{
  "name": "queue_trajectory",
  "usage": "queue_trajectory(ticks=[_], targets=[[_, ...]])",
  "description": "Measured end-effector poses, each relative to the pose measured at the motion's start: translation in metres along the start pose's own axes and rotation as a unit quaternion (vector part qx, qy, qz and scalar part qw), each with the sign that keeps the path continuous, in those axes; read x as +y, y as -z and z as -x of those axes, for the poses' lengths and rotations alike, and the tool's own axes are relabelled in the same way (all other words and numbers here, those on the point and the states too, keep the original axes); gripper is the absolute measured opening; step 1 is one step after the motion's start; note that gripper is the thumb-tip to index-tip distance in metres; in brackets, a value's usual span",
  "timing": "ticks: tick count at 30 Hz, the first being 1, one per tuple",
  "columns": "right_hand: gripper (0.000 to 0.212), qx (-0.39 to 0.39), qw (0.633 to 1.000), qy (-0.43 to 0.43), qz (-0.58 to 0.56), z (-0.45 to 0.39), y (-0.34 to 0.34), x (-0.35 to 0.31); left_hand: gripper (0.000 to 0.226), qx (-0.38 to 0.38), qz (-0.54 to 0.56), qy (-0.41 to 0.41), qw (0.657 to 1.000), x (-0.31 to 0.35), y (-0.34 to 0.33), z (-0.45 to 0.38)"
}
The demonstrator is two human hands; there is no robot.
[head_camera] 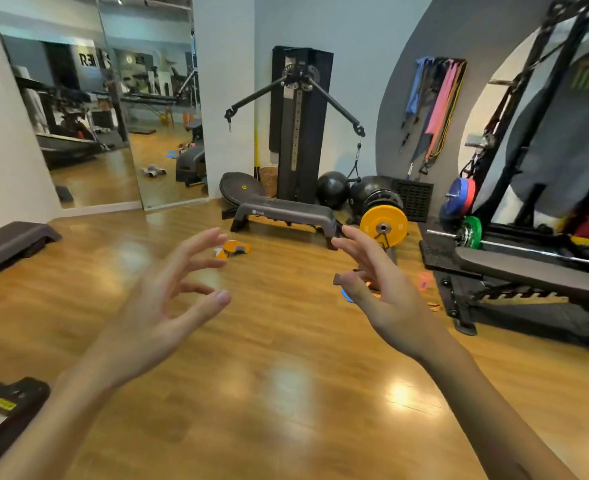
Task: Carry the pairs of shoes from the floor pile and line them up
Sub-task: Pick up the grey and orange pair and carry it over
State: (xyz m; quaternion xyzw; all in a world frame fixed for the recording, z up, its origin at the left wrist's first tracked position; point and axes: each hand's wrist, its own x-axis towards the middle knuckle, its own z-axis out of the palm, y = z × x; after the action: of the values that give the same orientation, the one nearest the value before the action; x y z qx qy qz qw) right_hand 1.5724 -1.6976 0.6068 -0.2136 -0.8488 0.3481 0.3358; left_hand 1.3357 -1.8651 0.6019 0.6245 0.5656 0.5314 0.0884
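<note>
— Out on the wooden floor [286,341], what is each hand doing?

— Both are raised in front with nothing in them. The left hand [168,299] has its fingers spread and loosely bent, thumb near the forefinger but pinching nothing. The right hand [386,289] is the same, fingers apart and curved, palm turned inward.

— And the shoes?

— An orange and grey pair [232,249] lies on the floor ahead, just in front of the grey step bench [286,213]. More footwear [424,280], blue and orange, shows in bits behind the right hand, near the black mat of the rack [459,299]; too hidden to count.

— So which step is this?

— I'd judge it the approach, hands readied and no shoe lifted yet.

— What does the next move need?

— Walking closer and stooping, since the shoes lie well beyond reach, then taking one shoe in each hand so a pair travels together
</note>
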Motion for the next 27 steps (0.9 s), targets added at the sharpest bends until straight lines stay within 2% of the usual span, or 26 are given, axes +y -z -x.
queue_trajectory(ticks=[3,7,11,17,27], targets=[[0.065,0.01,0.999,-0.006,0.031,-0.041,-0.008,0.014,0.066,0.0,0.025,-0.005,1.0,-0.05,0.008,-0.036],[0.076,0.03,0.998,-0.016,0.058,-0.103,-0.024,0.027,0.063,-0.024,0.043,-0.008,0.999,-0.107,0.028,-0.092],[0.083,0.049,0.997,-0.012,0.059,-0.166,-0.042,0.035,0.063,-0.04,0.056,-0.036,0.997,-0.146,0.059,-0.151],[0.08,0.06,0.997,-0.007,0.053,-0.252,-0.066,0.062,0.065,-0.048,0.058,-0.073,0.994,-0.202,0.088,-0.224],[0.078,0.054,0.998,-0.001,0.044,-0.395,-0.062,0.165,0.067,-0.052,0.039,-0.079,0.995,-0.322,0.063,-0.358]])
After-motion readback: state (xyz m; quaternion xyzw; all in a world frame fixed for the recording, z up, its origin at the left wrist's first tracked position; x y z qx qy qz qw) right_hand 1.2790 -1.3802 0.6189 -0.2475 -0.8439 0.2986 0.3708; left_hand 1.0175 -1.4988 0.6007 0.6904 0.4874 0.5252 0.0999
